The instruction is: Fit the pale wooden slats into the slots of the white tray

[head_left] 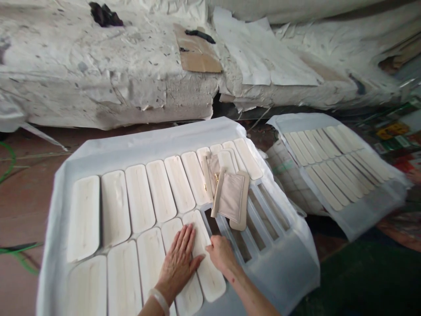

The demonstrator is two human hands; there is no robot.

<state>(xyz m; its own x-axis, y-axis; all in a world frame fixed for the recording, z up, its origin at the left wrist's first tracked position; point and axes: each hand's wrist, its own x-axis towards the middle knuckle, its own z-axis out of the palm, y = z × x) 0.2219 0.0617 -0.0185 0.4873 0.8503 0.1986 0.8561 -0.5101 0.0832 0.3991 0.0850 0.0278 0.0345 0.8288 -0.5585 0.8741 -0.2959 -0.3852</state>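
Observation:
A white tray [98, 153] in front of me holds two rows of pale oblong pads in its slots. My left hand [179, 259] lies flat with fingers spread on the pads of the near row. Beside it, my right hand [221, 253] is curled, its fingertips at the right edge of the last pad [207, 263], next to several empty slots [259, 219]. Whether it holds anything I cannot make out. A small stack of beige pads [232, 197] lies loose across the empty slots, above my right hand.
A second white tray [371, 206] filled with similar pads stands to the right. A paper-covered bench [98, 87] runs across the back, with brown cardboard [197, 55] and dark cloth [105, 14] on it. Green cable [19, 254] lies on the floor at left.

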